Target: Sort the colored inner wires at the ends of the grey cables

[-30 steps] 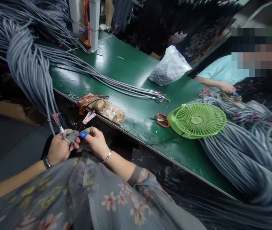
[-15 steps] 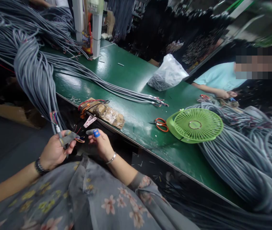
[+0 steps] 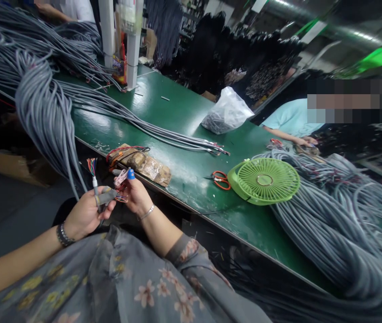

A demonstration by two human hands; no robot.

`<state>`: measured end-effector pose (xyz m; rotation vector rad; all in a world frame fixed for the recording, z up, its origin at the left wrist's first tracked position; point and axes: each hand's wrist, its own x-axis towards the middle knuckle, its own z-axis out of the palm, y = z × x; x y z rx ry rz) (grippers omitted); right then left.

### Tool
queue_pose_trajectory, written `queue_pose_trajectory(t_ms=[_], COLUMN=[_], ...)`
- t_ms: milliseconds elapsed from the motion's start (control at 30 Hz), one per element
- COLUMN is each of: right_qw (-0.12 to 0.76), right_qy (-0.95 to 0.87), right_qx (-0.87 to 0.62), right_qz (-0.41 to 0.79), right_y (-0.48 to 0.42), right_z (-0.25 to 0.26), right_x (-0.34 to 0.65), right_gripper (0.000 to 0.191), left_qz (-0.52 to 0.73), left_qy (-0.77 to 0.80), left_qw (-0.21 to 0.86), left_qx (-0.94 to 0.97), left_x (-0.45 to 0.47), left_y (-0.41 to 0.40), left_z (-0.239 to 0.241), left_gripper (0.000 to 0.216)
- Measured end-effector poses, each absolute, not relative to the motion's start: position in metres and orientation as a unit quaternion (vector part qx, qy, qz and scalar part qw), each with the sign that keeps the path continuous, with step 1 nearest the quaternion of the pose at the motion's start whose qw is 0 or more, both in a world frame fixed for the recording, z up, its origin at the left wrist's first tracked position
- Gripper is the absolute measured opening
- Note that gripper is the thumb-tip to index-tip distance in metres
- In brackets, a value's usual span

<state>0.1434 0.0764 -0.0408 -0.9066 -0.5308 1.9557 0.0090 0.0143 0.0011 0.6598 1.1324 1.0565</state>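
My left hand (image 3: 86, 213), with grey tape on its thumb, is closed around the stripped end of a grey cable (image 3: 94, 177) whose coloured wires fan upward. My right hand (image 3: 136, 194), a blue cap on one fingertip, pinches thin coloured wires (image 3: 120, 197) beside the left thumb. Both hands are held just in front of the green table's (image 3: 184, 112) near edge. The cable runs up into a thick grey bundle (image 3: 47, 116) hanging off the table's left side.
On the table lie a taped brown block (image 3: 147, 163), a pink clip (image 3: 120, 176), orange scissors (image 3: 220, 179), a green fan (image 3: 265, 180), a plastic bag (image 3: 226, 112) and loose cables (image 3: 164, 134). A big cable heap (image 3: 345, 224) fills the right. Another person (image 3: 295, 121) works at the far side.
My left hand has turned the cable end upright, so the coloured wires now point up. My right hand moved up and closer and took hold of thin wires.
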Motion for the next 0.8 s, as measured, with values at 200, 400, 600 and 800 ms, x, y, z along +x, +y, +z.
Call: queue_pose_trajectory(t_ms=[200,400,600,800], right_qw=[0.467,0.458,0.43,0.413], right_qy=[-0.177,-0.191,-0.171,-0.205], right_qx=[-0.378,-0.374,-0.367,-0.36], right_qz=[0.78,0.783,0.807,0.811], right_y=[0.077,0.077,0.072,0.073], right_z=[-0.046,-0.049,-0.044,-0.038], right_x=[0.14,0.14,0.155,0.161], right_gripper=[0.041,0.053,0.064,0.06], left_qz=[0.464,0.448,0.443,0.455], left_qy=[0.511,0.533,0.533,0.529], left_qw=[0.667,0.667,0.663,0.66], left_qx=[0.28,0.265,0.284,0.279], left_x=[0.014,0.015,0.008,0.005], left_y=[0.014,0.013,0.002,-0.004], left_z=[0.002,0.007,0.007,0.005], left_gripper=[0.043,0.042,0.042,0.036])
